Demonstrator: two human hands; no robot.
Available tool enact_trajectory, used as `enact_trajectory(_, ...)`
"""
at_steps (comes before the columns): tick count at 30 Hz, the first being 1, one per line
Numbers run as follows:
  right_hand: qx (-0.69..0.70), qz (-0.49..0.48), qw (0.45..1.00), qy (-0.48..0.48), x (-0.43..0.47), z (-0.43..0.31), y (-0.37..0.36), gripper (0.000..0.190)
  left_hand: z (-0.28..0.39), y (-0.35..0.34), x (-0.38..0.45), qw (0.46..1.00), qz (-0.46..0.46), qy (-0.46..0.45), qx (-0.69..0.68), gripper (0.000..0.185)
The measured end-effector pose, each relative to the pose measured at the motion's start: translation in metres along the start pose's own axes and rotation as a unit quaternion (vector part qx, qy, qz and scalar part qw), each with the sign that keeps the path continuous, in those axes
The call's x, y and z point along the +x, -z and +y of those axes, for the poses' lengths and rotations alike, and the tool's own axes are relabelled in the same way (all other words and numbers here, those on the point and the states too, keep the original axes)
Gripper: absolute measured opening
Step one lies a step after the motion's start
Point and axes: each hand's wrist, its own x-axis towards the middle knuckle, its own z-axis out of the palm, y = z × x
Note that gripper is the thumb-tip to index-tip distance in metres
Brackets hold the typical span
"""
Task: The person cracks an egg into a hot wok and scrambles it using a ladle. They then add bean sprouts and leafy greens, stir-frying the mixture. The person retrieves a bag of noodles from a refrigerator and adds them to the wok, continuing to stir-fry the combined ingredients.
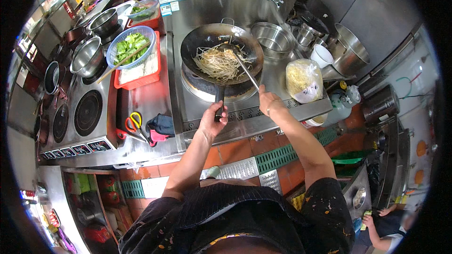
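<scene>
A dark wok [192, 47] rests on the round burner [187, 86], tilted so that its inside faces me. In it lies a heap of pale bean sprouts or thin noodles [215, 64] with bits of yellow egg. My left hand [212, 120] is closed around the wok's handle [219, 93]. With my right hand [270, 102] I grip the long metal handle of a ladle or wok spatula [247, 70]. Its dark head reaches into the food at the wok's right side, partly hidden by it.
A bag of pale sprouts or noodles [304, 79] and a steel pot [273, 38] stand to the right. On the left are a blue colander [110, 51] of greens on a red basket [141, 82], and scissors [136, 125]. A person [383, 229] works at lower right.
</scene>
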Motion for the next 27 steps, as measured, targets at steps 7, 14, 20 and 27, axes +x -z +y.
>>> enact_trajectory(7,-0.02,-0.099,0.995,-0.018,-0.064,-0.014,0.003,0.048,0.003,0.0,-0.001,1.0,0.003,-0.012,-0.001,0.016)
enact_trajectory(14,0.034,-0.116,0.992,-0.037,-0.006,-0.054,-0.028,0.061,0.019,-0.009,0.018,0.995,0.051,0.068,0.059,0.018)
enact_trajectory(20,0.572,0.012,0.812,-0.12,-0.048,0.033,-0.091,0.038,0.014,0.008,0.021,0.992,-0.006,0.082,0.091,0.008)
enact_trajectory(27,0.413,0.129,0.867,-0.249,-0.051,0.076,-0.318,0.031,0.009,0.0,-0.033,0.994,-0.03,0.053,0.094,0.031)
